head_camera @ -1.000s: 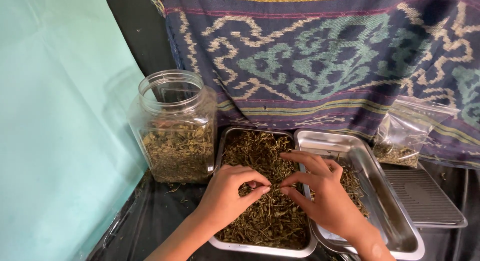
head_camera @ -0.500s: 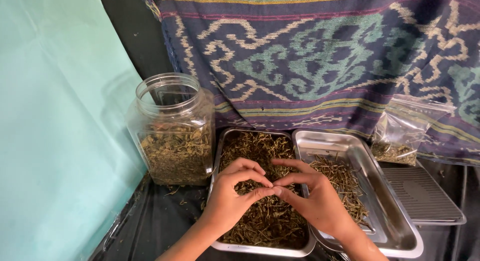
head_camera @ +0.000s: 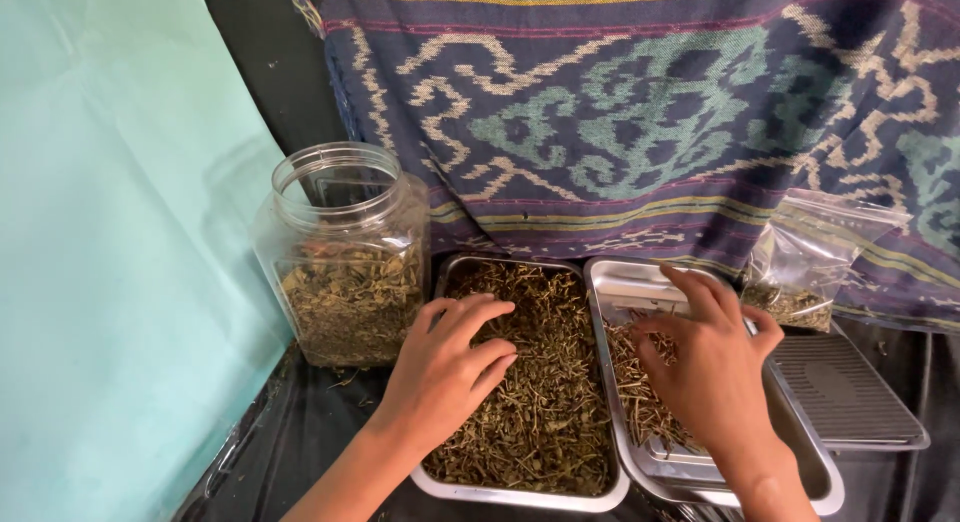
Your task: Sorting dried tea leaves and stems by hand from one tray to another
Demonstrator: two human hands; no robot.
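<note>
A steel tray (head_camera: 520, 496) full of dried green-brown herbs (head_camera: 545, 382) lies in front of me. My left hand (head_camera: 445, 367) rests flat on the herbs at the tray's left side, fingers spread and empty. A second steel tray (head_camera: 800, 472) stands to its right with a thin pile of dried stems (head_camera: 635, 387). My right hand (head_camera: 710, 367) hovers over those stems, fingers bent down onto the pile; whether it pinches anything I cannot tell.
A clear plastic jar (head_camera: 345, 252), open and half full of dried leaves, stands left of the trays. A clear bag of herbs (head_camera: 810, 262) leans at the right, above a grey ribbed lid (head_camera: 850, 392). A patterned woven cloth (head_camera: 650, 112) hangs behind, a teal sheet (head_camera: 110, 232) on the left.
My hands, pinched together over the middle of the left tray, have parted. The right hand moved over to the right tray's stems; the left hand spread flat on the herbs.
</note>
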